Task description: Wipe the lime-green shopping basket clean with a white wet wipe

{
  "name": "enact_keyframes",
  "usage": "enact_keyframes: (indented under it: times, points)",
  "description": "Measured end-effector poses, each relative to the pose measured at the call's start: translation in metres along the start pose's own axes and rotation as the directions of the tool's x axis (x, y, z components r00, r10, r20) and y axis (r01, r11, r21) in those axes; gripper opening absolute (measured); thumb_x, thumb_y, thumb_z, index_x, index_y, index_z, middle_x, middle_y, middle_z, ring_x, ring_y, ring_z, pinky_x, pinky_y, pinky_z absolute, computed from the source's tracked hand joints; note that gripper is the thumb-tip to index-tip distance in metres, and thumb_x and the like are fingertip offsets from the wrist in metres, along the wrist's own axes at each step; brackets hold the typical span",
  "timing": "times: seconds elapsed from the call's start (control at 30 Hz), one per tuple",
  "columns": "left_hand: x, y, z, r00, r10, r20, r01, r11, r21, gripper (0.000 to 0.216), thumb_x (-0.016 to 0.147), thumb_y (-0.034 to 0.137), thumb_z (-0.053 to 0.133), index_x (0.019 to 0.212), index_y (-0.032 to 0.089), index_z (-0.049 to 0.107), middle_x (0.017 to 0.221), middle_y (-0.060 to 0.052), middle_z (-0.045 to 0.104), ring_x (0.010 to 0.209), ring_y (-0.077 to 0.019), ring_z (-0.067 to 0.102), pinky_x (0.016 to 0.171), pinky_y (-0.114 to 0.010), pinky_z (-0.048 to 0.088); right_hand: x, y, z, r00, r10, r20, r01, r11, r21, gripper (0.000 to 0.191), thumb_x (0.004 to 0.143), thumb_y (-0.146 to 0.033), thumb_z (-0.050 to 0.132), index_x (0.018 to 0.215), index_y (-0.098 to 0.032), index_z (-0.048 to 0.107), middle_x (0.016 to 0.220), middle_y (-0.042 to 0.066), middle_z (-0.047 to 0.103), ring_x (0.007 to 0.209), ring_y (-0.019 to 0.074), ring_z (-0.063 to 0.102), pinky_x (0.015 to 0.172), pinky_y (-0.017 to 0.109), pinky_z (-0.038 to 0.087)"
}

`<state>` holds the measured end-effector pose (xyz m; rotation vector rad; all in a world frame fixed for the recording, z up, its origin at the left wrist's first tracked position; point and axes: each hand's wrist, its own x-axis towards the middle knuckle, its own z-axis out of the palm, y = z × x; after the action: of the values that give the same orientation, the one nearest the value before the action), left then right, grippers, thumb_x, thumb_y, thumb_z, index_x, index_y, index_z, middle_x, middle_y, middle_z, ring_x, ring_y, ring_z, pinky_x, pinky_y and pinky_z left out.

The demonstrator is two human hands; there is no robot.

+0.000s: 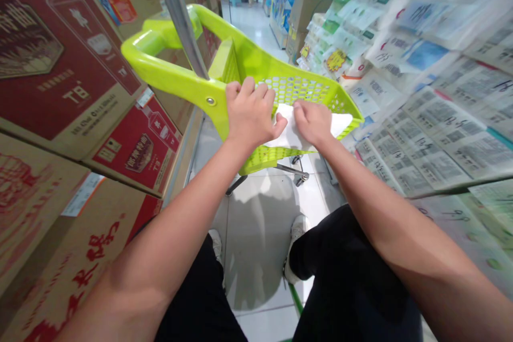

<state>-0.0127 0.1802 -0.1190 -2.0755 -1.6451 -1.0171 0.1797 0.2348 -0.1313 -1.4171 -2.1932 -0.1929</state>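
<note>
Resting in the lime-green basket (320, 97), a white packet (298, 128) lies against its near rim, pinched by the right hand (315, 122); the left hand (250, 115) curls over that rim. Cartons (68, 91) and stacked packs (433, 91) narrow the aisle; tiled floor (256, 235) lies open below.

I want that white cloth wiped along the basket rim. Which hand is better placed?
Probably the right hand: it lies on the white cloth. The left hand grips the green basket rim beside it.

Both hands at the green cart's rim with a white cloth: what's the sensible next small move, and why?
Probably slide the cloth along the cart rim. The right hand presses it there, the left hand grips the rim beside it, and the rim beyond is uncovered.
</note>
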Motion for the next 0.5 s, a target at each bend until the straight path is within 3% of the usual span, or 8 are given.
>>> enact_keyframes:
  times: [0.1,0.17,0.23,0.33,0.5]
  points:
    - [-0.001,0.000,-0.002,1.000,0.006,-0.006,-0.006,1.000,0.029,0.034,0.098,0.059,0.054,0.102,0.028,0.069,0.109,-0.011,0.074,0.127,-0.0442,0.048,0.109,-0.070,0.025,0.002,-0.036,-0.001,0.981,-0.192,-0.006,0.191,0.977,0.089,0.063,0.117,-0.049,0.015,0.105,-0.027,0.073,0.111,0.010,0.083,0.107,0.0302,0.072,0.090,0.041,0.048]
    - [-0.004,-0.003,-0.010,0.999,0.037,-0.002,-0.036,0.997,0.065,0.025,0.100,0.046,0.053,0.103,0.028,0.070,0.111,-0.014,0.074,0.124,-0.0445,0.053,0.107,-0.070,0.028,0.002,-0.036,-0.001,0.977,-0.213,0.004,0.212,0.973,0.092,0.064,0.117,-0.052,0.015,0.107,-0.027,0.073,0.113,0.010,0.082,0.108,0.0303,0.072,0.091,0.041,0.048]
    - [-0.007,-0.008,-0.016,0.998,0.064,-0.022,-0.062,0.996,0.071,0.021,0.099,0.038,0.053,0.105,0.028,0.071,0.111,-0.015,0.075,0.122,-0.0452,0.057,0.104,-0.071,0.032,0.002,-0.018,0.000,0.989,-0.146,0.028,0.145,0.988,0.046,0.067,0.116,-0.058,0.017,0.103,-0.025,0.075,0.106,0.012,0.082,0.103,0.0324,0.073,0.085,0.042,0.048]
    - [-0.007,-0.016,-0.018,0.992,0.081,-0.092,-0.079,0.997,0.023,0.020,0.098,0.035,0.055,0.107,0.031,0.073,0.105,-0.014,0.076,0.119,-0.0456,0.060,0.103,-0.072,0.036,0.002,0.030,0.001,0.997,0.064,0.033,-0.060,0.994,-0.086,0.074,0.114,-0.061,0.019,0.094,-0.020,0.078,0.091,0.018,0.080,0.094,0.0364,0.074,0.077,0.043,0.047]
    - [-0.002,-0.016,-0.012,0.996,0.035,-0.087,-0.037,0.999,-0.025,0.020,0.096,0.036,0.056,0.106,0.031,0.074,0.105,-0.014,0.076,0.121,-0.0459,0.060,0.104,-0.072,0.036,-0.004,0.094,-0.002,0.961,0.277,-0.013,-0.276,0.950,-0.147,0.064,0.112,-0.054,0.029,0.106,-0.017,0.082,0.108,0.022,0.083,0.101,0.0381,0.075,0.077,0.042,0.044]
